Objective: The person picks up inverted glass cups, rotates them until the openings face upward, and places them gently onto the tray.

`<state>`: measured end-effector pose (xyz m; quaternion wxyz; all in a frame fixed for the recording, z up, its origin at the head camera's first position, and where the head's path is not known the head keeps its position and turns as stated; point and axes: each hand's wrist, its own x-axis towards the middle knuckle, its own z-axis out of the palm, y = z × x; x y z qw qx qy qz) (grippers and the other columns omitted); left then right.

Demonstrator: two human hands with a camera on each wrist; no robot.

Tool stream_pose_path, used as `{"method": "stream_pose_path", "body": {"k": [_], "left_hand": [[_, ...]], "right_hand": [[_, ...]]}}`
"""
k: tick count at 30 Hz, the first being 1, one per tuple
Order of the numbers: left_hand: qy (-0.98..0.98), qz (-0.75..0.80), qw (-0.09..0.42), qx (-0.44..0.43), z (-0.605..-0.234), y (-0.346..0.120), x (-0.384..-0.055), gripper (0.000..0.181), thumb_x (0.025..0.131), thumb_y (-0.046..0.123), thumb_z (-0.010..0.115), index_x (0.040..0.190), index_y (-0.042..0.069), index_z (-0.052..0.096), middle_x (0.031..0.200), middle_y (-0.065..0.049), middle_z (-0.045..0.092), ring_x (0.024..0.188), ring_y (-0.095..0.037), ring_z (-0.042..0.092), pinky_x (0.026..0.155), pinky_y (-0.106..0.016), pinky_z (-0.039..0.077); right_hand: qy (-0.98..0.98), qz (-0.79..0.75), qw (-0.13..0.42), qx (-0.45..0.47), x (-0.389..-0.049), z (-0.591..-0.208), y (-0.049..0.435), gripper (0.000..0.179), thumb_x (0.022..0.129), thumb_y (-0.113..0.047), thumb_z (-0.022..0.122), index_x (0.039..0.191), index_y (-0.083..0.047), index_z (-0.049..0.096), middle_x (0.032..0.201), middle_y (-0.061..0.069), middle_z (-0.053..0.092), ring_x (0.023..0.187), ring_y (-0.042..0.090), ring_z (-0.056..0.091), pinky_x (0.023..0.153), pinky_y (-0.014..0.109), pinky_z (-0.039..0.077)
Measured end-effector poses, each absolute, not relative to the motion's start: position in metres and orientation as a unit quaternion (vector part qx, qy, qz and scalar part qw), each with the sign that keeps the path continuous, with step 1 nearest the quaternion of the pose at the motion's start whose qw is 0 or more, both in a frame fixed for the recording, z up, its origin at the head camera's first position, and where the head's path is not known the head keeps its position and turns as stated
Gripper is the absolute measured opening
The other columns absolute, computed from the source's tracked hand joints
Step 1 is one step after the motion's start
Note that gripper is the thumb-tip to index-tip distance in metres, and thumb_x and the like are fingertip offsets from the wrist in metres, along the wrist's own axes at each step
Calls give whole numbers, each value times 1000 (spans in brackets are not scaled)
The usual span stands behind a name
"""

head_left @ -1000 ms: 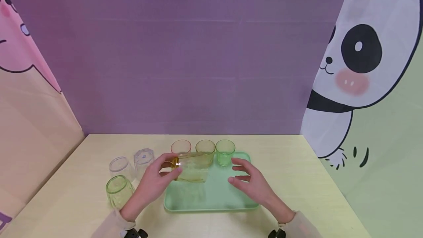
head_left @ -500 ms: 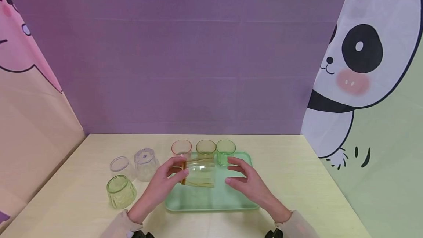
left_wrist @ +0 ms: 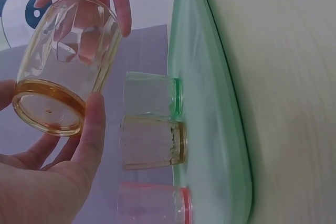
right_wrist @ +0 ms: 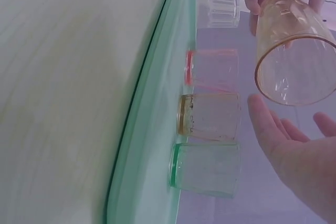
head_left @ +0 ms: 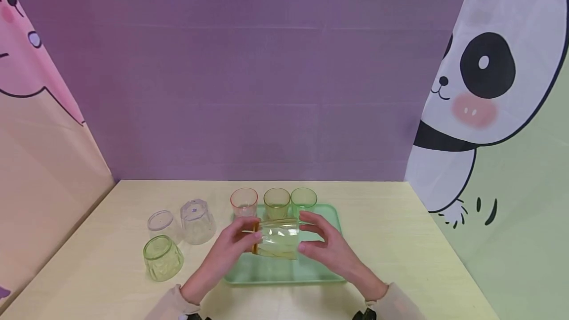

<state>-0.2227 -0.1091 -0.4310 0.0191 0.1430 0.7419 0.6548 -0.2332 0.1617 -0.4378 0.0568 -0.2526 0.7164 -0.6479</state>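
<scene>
My left hand [head_left: 235,241] grips the base end of a pale amber drinking glass [head_left: 278,239], held sideways above the green tray [head_left: 284,274]. Its open rim points right, toward my right hand [head_left: 326,246]. That hand's fingers are spread and gently curved, fingertips right at the rim. In the left wrist view, thumb and fingers sit around the thick amber base [left_wrist: 50,107]. Along the tray's far side stand a pink-tinted glass [head_left: 244,203], an amber-tinted glass [head_left: 276,203] and a green-tinted glass [head_left: 304,199], all upright in a row.
Left of the tray, on the pale wooden table [head_left: 111,280], are a clear glass [head_left: 162,226], a faceted clear glass [head_left: 197,223] and a green glass [head_left: 163,259], all upside down. A purple backdrop [head_left: 266,73] rises behind the table.
My left hand has carried the amber glass right and slightly toward me. My right hand has moved a little left, narrowing the gap to its rim. The standing glasses have stayed put.
</scene>
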Motion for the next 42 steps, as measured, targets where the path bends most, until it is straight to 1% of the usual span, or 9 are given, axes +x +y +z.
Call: {"method": "stream_pose_path", "body": {"k": [4,9,12,17,21,25,32,37,42], "left_hand": [[731,666,31,144,-434,-106,-222,42,101,18,63,134,-6,55,121,-19,59,103,-22,68,85,-32,58],[719,680,39,138,-438,-101,-222,42,100,18,64,133,-6,54,124,-26,56,108,-35,65,84,-31,58],[716,683,46,136,-439,-99,-222,44,100,20,64,134,-5,54,125,-27,55,111,-39,64,85,-31,58],[716,681,55,141,-439,-96,-221,46,101,22,63,137,-5,53,124,-23,57,110,-30,64,86,-31,57],[720,676,64,146,-438,-97,-221,46,102,23,61,138,-4,52,126,-23,57,111,-27,62,87,-31,57],[727,666,58,156,-432,-96,-222,46,102,24,62,138,-3,53,129,-22,58,115,-30,60,88,-32,56],[751,635,41,178,-423,-93,-226,45,101,23,63,138,-3,54,129,-16,61,114,-27,60,89,-32,56],[777,598,25,195,-417,-95,-227,42,101,25,65,135,2,58,131,-13,61,114,-27,62,90,-32,55],[809,553,-1,200,-409,-100,-228,35,99,25,67,129,8,63,125,-7,64,112,-25,63,91,-32,54]], "right_hand": [[718,-645,63,-253,-234,-440,160,69,90,-11,75,151,-7,43,151,17,44,136,42,44,98,37,53],[723,-642,65,-247,-233,-441,159,67,90,-12,76,150,-8,45,145,20,47,135,47,42,95,35,55],[718,-648,64,-245,-232,-440,161,66,91,-12,75,150,-8,45,145,21,47,136,50,40,95,34,54],[715,-653,55,-244,-231,-440,163,64,90,-11,75,147,-8,47,142,27,47,132,48,44,94,36,54],[717,-651,42,-245,-231,-438,162,61,88,-9,76,143,-4,50,135,31,51,124,44,50,91,38,56],[721,-648,30,-242,-232,-432,163,60,87,-7,76,142,-2,50,127,26,55,120,39,53,87,36,58],[727,-641,12,-246,-234,-423,168,60,86,-5,76,141,0,51,121,17,56,115,20,56,85,34,58],[738,-628,9,-248,-236,-418,171,60,86,-5,78,140,0,52,123,18,57,114,24,56,84,34,59],[754,-609,7,-246,-238,-412,175,62,85,-6,78,141,2,51,125,20,56,116,32,55,83,35,59]]}}
